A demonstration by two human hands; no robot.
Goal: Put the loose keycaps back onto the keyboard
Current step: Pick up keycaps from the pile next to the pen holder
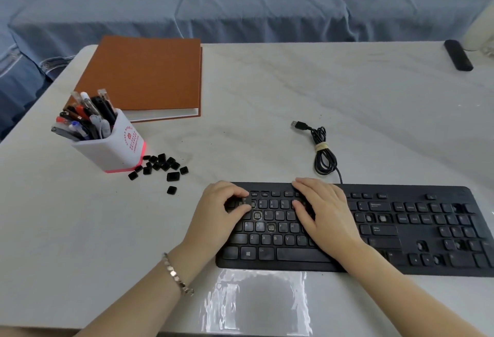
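Bracelet (pixel 176 275) on its wrist, the left hand (pixel 222 216) reaches onto the upper-left corner of the black keyboard (pixel 302 255) at the near edge of the tabletop (pixel 267 96), thumb and curled fingers pinching a single keycap (pixel 247 200) over the number row. Right hand (pixel 328 216) lies flat across the middle keys, fingers straight, gripping nothing; bare sockets show among the letter keys. Loose keycaps (pixel 160 167) sit heaped well to the left, just beside a white pen holder (pixel 112 147), a brown notebook (pixel 144 77) beyond it.
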